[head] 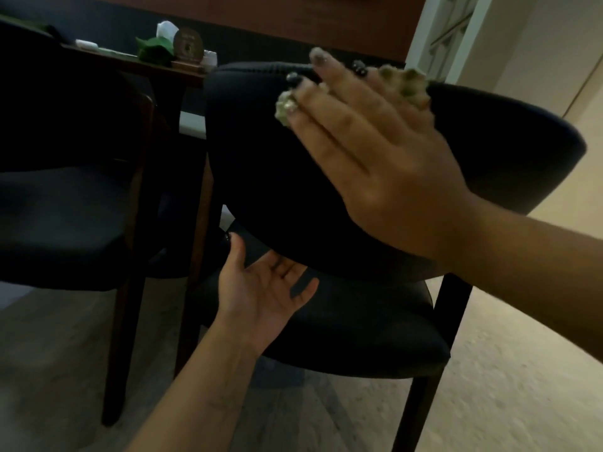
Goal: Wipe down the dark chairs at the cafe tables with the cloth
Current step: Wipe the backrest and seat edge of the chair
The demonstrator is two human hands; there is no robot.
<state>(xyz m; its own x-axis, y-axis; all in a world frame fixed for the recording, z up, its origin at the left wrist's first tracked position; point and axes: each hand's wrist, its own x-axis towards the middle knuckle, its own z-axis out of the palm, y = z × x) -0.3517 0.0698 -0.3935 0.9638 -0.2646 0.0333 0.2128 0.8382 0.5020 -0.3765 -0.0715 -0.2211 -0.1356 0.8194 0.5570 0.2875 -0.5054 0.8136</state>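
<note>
A dark upholstered chair [509, 151] with a curved backrest stands in front of me, its back towards me. My right hand [368, 164] lies flat against the upper backrest and presses a pale green cloth [409, 84] onto it; bits of the cloth show past the fingers at the top rim and at the left. My left hand [261, 291] is below the backrest, over the chair's seat [375, 334], palm up, fingers apart, holding nothing. A second dark chair [62, 203] stands to the left.
A wooden cafe table [163, 68] behind the chairs carries a green leafy decoration [155, 48], a round wooden sign [188, 44] and small white items. Pale floor [522, 370] stretches to the right. A light wall and doorway are at the upper right.
</note>
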